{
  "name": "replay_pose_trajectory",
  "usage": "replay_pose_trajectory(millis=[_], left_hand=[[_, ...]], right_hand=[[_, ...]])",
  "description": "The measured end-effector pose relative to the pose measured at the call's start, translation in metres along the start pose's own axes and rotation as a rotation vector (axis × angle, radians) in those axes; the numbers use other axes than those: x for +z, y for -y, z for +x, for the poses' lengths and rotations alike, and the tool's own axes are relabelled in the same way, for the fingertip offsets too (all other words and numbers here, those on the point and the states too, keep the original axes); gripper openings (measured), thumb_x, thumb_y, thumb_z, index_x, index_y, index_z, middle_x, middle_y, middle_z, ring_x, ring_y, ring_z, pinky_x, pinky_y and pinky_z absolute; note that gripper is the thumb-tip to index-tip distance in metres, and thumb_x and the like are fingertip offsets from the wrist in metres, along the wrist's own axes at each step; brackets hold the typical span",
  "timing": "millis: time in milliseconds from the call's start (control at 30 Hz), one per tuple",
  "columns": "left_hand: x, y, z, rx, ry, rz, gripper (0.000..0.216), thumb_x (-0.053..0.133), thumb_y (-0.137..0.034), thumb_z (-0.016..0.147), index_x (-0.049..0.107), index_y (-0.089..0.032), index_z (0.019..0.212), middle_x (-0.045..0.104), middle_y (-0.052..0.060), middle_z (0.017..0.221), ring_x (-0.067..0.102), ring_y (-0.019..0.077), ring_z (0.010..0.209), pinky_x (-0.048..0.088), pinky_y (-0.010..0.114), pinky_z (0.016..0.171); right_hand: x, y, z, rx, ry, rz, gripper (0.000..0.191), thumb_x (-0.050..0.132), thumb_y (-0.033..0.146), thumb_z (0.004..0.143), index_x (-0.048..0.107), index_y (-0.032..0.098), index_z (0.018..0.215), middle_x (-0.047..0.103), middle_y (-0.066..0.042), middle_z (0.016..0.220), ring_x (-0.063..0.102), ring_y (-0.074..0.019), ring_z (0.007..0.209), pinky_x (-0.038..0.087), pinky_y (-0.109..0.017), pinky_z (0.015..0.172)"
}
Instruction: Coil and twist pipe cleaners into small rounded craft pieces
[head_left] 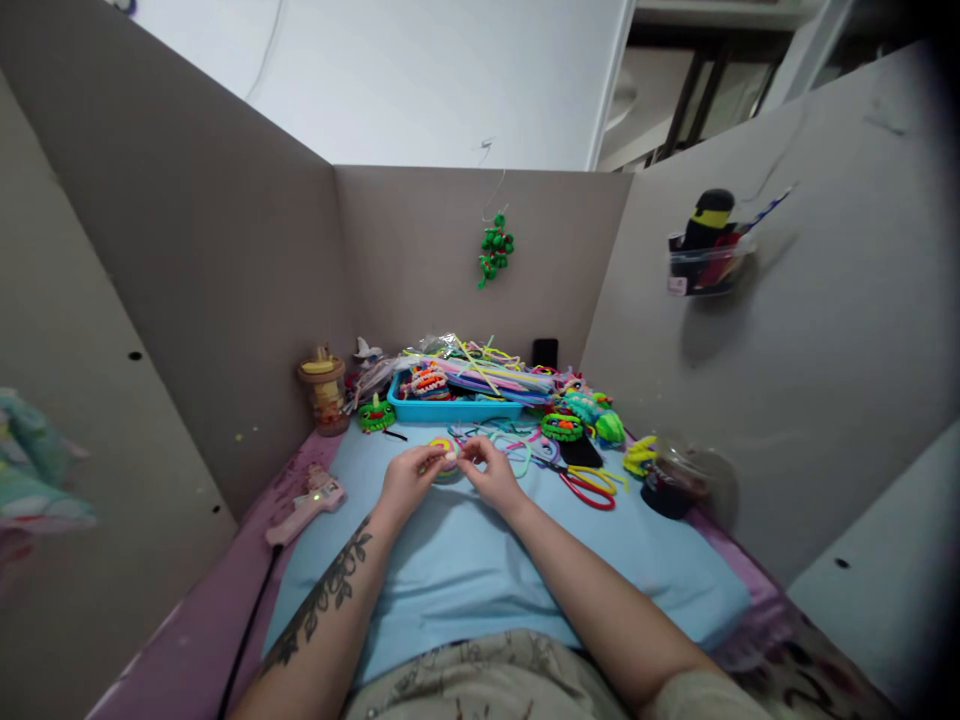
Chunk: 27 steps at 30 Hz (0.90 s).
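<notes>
My left hand (411, 478) and my right hand (491, 477) meet over the middle of the blue cloth (450, 560). Both are closed in a pinch, fingertips close together. A small pale piece (451, 457) shows between them, too small to name. Just behind and under the fingertips is a round yellow, green and pink thing (441, 444), partly hidden by the hands. Right of my right hand lie scissors with red handles (591, 492), beside yellow pipe cleaners (600, 474). Loose pastel pipe cleaners (517, 440) curl behind the hands.
A blue tray (454, 410) heaped with pipe cleaners stands at the back. A pink glue gun (307, 508) with a black cord lies left. Two jars (328, 405) (667, 490) flank the cloth. Grey panels (420, 260) enclose three sides; a green ornament (496, 250) hangs behind.
</notes>
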<state>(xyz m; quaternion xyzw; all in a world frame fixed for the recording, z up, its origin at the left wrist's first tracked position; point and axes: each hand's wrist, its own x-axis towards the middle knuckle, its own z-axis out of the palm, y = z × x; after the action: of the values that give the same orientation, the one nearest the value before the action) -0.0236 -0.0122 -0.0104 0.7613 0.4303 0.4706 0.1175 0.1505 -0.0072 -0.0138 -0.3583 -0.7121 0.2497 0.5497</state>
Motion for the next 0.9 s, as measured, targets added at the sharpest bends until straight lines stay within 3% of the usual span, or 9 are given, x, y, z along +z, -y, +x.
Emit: replay_pose_trajectory(millis=[133, 400, 567, 700, 900], left_hand=[[0.000, -0.004, 0.001, 0.037, -0.026, 0.012, 0.018, 0.060, -0.030, 0.081, 0.068, -0.020, 0.094, 0.071, 0.005, 0.086, 0.065, 0.0155, 0.074, 0.051, 0.025, 0.066], [0.000, -0.009, -0.002, 0.117, 0.024, 0.056, 0.021, 0.053, -0.032, 0.086, 0.068, -0.022, 0.096, 0.070, 0.006, 0.094, 0.064, 0.0173, 0.086, 0.051, 0.029, 0.077], [-0.001, -0.010, -0.002, 0.057, 0.062, 0.079, 0.023, 0.052, -0.033, 0.086, 0.069, -0.022, 0.096, 0.071, 0.006, 0.092, 0.064, 0.0181, 0.085, 0.050, 0.030, 0.076], [-0.003, -0.005, -0.001, -0.060, -0.004, 0.054, 0.020, 0.055, -0.030, 0.084, 0.070, -0.020, 0.093, 0.072, 0.006, 0.091, 0.065, 0.0180, 0.081, 0.050, 0.029, 0.073], [-0.003, 0.001, 0.001, -0.100, -0.006, 0.015, 0.019, 0.057, -0.029, 0.082, 0.070, -0.019, 0.091, 0.072, 0.006, 0.090, 0.065, 0.0182, 0.079, 0.050, 0.029, 0.071]], right_hand=[[-0.001, 0.000, 0.001, -0.069, 0.018, -0.073, 0.007, 0.055, 0.022, 0.079, 0.060, 0.019, 0.075, 0.059, -0.001, 0.073, 0.054, -0.0140, 0.070, 0.041, -0.025, 0.064], [0.000, -0.001, -0.002, -0.216, 0.019, -0.241, 0.012, 0.049, 0.017, 0.081, 0.060, 0.019, 0.079, 0.058, -0.003, 0.075, 0.054, -0.0174, 0.077, 0.041, -0.029, 0.071], [0.000, 0.002, -0.003, -0.288, 0.062, -0.384, 0.014, 0.046, 0.015, 0.083, 0.059, 0.020, 0.082, 0.060, -0.006, 0.081, 0.054, -0.0204, 0.083, 0.041, -0.032, 0.077], [0.000, 0.002, -0.002, -0.309, 0.031, -0.436, 0.013, 0.044, 0.015, 0.083, 0.057, 0.019, 0.081, 0.058, -0.007, 0.080, 0.053, -0.0209, 0.082, 0.042, -0.033, 0.076], [0.000, 0.003, -0.003, -0.278, 0.031, -0.387, 0.013, 0.045, 0.018, 0.085, 0.056, 0.019, 0.079, 0.058, -0.006, 0.078, 0.053, -0.0199, 0.081, 0.043, -0.032, 0.075]])
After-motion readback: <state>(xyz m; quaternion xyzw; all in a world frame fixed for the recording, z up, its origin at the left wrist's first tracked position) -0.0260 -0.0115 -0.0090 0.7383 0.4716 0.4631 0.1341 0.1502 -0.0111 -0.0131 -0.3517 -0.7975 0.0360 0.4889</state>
